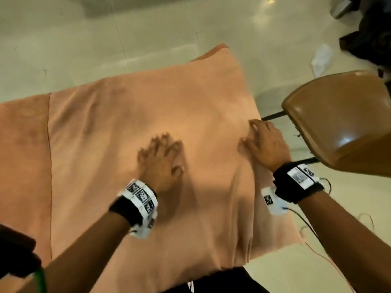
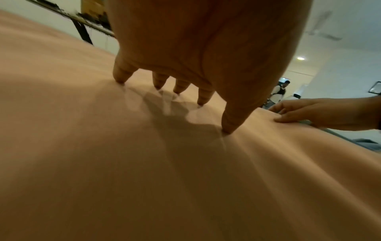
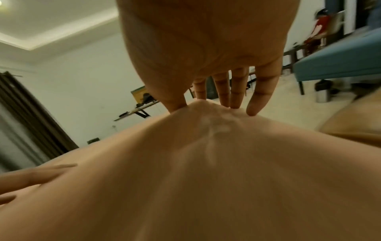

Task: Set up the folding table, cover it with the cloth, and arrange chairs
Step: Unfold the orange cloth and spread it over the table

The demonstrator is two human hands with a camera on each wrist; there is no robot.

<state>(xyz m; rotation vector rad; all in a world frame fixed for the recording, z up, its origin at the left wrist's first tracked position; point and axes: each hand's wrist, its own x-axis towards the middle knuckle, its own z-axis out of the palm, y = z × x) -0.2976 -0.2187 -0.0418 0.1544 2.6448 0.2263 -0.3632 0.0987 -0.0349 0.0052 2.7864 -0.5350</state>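
A peach cloth (image 1: pixel 127 123) covers the table top and hangs over its edges. My left hand (image 1: pixel 160 153) rests on the cloth near the middle, with spread fingertips (image 2: pixel 179 88) pressing into the fabric (image 2: pixel 144 163). At the table's right edge my right hand (image 1: pixel 262 140) lies on the cloth, fingers straight (image 3: pixel 226 97) and reaching over the edge, thumb on top. A soft fold of cloth (image 3: pixel 206 179) runs back from that hand. A brown chair (image 1: pixel 338 119) stands just right of the table, close to my right hand. Each wrist view shows the other hand (image 2: pixel 309 114) (image 3: pixel 31 177) flat on the cloth.
A black table leg bar (image 1: pixel 273 116) shows between table and chair. On the pale tiled floor at the far right lie a white sheet (image 1: pixel 321 58), dark bags (image 1: pixel 370 28) and a metal bin (image 1: pixel 340 7). Thin wires trail at my right forearm.
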